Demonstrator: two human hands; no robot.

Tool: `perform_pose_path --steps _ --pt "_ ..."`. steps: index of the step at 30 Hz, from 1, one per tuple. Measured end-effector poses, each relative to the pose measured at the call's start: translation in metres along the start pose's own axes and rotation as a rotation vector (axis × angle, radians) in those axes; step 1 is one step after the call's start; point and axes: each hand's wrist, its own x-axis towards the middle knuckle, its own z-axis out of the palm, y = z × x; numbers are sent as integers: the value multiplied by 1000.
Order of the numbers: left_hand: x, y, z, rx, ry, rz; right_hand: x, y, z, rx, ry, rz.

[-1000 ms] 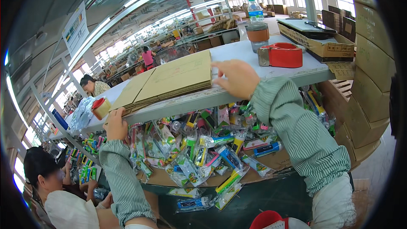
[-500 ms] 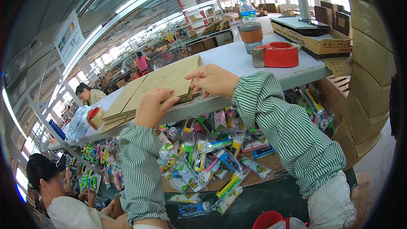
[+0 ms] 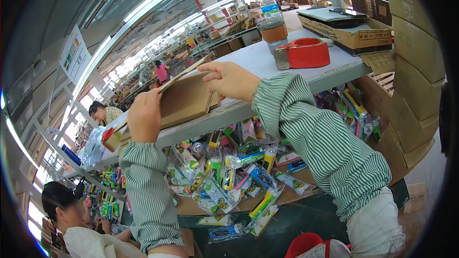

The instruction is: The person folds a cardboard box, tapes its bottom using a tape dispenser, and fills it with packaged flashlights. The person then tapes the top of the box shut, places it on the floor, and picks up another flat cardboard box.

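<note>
A stack of flattened cardboard cartons point(image 3: 185, 96) lies along the front edge of the raised white shelf. My left hand point(image 3: 145, 114) grips the near edge of the top cardboard carton point(image 3: 182, 73), which is tilted up off the stack and seen almost edge-on. Part of that grip is hidden behind the fingers. Over the right end of the stack, my right hand point(image 3: 230, 81) has its fingers stretched out and slightly bent, with nothing held. Striped green sleeves cover both forearms.
Right of the stack stand a red tape dispenser point(image 3: 306, 53), a cup with a brown band point(image 3: 273, 32), a water bottle point(image 3: 268, 5) and an open carton point(image 3: 351, 33). Bagged colourful items point(image 3: 229, 177) pile up below the shelf. A seated co-worker point(image 3: 71, 220) is at lower left.
My left hand has raised the top carton from flat to a steep tilt, moving left and up. My right hand has shifted slightly left and up, its fingers straightening.
</note>
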Motion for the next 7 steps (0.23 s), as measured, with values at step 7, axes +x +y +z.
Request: perform_pose_path --steps 7 --pt "26 13 -70 59 486 58 -19 -41 24 -668 18 -534"
